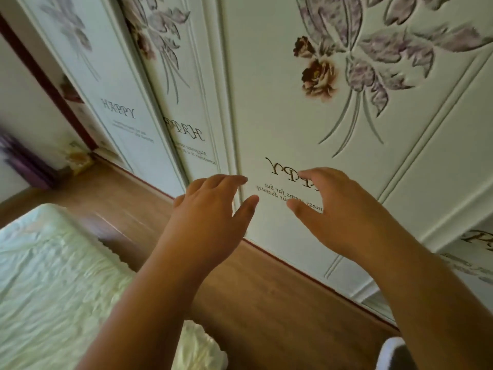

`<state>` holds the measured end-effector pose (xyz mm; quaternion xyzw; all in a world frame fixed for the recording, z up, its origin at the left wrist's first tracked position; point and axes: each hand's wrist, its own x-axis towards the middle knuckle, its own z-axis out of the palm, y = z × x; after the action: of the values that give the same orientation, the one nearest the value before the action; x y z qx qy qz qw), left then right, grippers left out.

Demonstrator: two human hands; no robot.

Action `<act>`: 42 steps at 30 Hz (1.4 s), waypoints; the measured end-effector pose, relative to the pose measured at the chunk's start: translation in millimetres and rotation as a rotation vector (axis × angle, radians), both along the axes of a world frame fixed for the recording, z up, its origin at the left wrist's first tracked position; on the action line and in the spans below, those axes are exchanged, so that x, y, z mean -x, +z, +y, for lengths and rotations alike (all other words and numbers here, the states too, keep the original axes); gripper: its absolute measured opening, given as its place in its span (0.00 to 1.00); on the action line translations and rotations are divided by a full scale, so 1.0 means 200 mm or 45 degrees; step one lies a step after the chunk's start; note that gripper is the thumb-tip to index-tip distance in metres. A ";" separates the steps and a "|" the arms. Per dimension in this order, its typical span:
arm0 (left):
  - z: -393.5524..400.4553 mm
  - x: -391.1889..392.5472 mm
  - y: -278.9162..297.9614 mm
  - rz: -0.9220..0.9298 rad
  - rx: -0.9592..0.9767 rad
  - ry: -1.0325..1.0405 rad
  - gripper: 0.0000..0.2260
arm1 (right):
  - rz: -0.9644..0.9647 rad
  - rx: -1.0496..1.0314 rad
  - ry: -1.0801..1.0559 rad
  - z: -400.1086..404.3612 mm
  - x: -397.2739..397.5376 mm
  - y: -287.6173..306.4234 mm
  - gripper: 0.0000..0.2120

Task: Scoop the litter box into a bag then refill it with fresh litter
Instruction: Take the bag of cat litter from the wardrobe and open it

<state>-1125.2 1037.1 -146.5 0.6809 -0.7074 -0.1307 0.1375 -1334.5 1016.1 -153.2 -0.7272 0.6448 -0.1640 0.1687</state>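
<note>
Nearest the camera, a pale green ruffled bedspread [53,276] is lying at the lower left, with wooden floor [266,303] running beside it toward the wall of cupboards. Above the floor, both forearms are reaching forward. The left hand [210,209] is spreading its fingers loosely, its grip released and holding nothing; its fingertips are sitting close by the vertical seam between two wardrobe doors. The right hand [336,206] is likewise relaxed and grasping nothing, hovering in front of the nearest wardrobe door [266,89], over the printed lettering. Whether either hand is actually touching the panel cannot be told.

The litter box, the bag, the scoop and the fresh litter are not showing anywhere in this view, so which way they lie from the hands cannot be judged. The door seam is running upright between the two hands, with the left hand nearer to it, which suggests the door is about to be slid open, perhaps to fetch supplies.
</note>
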 end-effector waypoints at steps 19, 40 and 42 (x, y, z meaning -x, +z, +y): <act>-0.59 -0.77 -0.09 0.061 -0.055 0.669 0.25 | 0.062 -0.060 0.582 -1.01 -0.94 -0.02 0.28; -1.44 -1.71 0.19 -0.032 0.037 0.902 0.25 | -0.016 0.061 0.905 -2.02 -2.05 0.21 0.27; -1.51 -1.77 0.23 -0.043 0.040 0.969 0.25 | -0.027 0.092 0.981 -2.14 -2.16 0.25 0.27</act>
<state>-770.7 735.5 -99.9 0.8947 -0.4081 -0.0483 0.1750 -903.4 588.2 -102.8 -0.9199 0.3163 -0.1188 0.1988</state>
